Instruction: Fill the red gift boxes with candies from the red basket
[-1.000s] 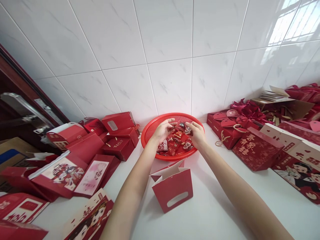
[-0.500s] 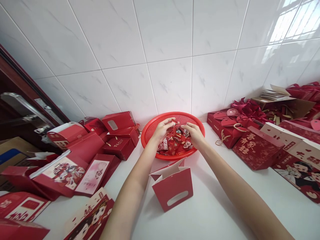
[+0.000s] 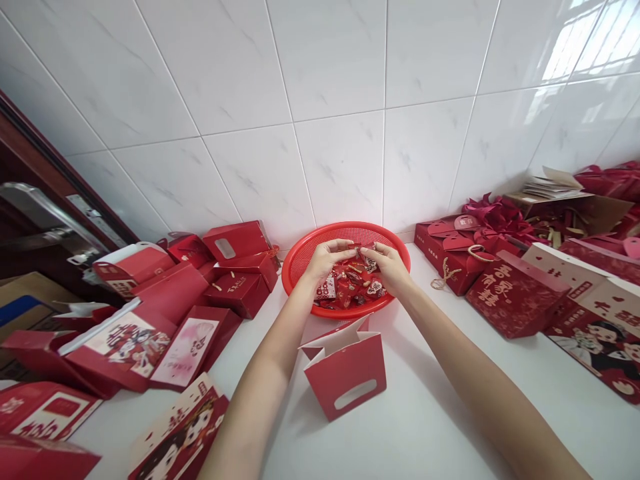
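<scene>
A round red plastic basket (image 3: 300, 260) stands against the wall, with red wrapped candies (image 3: 350, 283) heaped in it. Over its left part is my left hand (image 3: 327, 259), thumb and fingers pinched on a small red item. My right hand (image 3: 385, 265) is close beside it on the right, its fingertips closed on a small wrapped piece. The two hands nearly meet above the candies; what they pinch is small and partly hidden. In front of the basket an open-topped red gift box (image 3: 350, 380) stands upright between my forearms.
Red gift boxes (image 3: 240, 293) crowd the left side, near a door handle (image 3: 45, 213). More boxes (image 3: 515, 293), magenta ribbons (image 3: 500, 217) and an open cardboard carton (image 3: 605, 210) are on the right. A tiled wall (image 3: 340, 160) rises behind.
My left fingers have shifted slightly right and my right fingertips have drawn closer to them above the candies. The open gift box stays in place.
</scene>
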Demonstrator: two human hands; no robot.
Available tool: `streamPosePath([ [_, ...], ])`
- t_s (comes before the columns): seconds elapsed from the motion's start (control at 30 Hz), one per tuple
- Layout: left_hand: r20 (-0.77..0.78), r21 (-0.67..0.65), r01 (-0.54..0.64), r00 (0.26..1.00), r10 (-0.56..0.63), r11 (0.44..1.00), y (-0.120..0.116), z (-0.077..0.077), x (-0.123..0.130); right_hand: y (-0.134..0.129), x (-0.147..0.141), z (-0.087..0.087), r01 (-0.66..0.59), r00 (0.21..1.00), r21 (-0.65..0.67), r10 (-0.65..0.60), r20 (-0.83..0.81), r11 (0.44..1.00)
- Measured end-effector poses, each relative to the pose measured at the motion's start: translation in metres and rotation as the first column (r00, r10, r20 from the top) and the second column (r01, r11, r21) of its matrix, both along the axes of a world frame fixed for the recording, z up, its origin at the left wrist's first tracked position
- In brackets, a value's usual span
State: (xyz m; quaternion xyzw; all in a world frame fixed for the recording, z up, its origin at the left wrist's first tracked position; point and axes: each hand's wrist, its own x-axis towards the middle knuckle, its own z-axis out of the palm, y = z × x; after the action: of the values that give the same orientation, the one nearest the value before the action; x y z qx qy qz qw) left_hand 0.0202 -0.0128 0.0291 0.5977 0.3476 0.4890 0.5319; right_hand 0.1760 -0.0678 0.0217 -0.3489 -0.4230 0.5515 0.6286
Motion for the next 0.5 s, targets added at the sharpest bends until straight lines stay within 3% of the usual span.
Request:
streamPosePath([
  [0.1,-0.055,0.009,-0.041,0.998,0.041,0.999,0.002,0.0,0.001,0.001,0.0,-0.001,0.018,1.0,0.011,-0.018,-0.006,1.0],
  [0.2,-0.153,0.012,-0.161,0.975,0.161,0.987,0.007,-0.001,-0.003,0.002,0.001,-0.002,0.041,0.999,0.018,-0.041,-0.006,0.999],
  [0.33,-0.391,0.004,-0.389,0.847,0.36,0.921,0.019,-0.011,-0.021,0.003,0.001,-0.003,0.075,0.997,0.017,-0.075,-0.004,0.997],
  [0.43,-0.559,-0.017,-0.459,0.741,0.372,0.888,0.025,-0.019,-0.033,0.003,0.0,-0.003,0.071,0.997,0.012,-0.071,0.005,0.997],
  [0.5,-0.621,-0.045,-0.446,0.713,0.324,0.894,0.027,-0.022,-0.033,0.003,-0.001,-0.003,0.067,0.998,0.011,-0.067,0.011,0.998],
])
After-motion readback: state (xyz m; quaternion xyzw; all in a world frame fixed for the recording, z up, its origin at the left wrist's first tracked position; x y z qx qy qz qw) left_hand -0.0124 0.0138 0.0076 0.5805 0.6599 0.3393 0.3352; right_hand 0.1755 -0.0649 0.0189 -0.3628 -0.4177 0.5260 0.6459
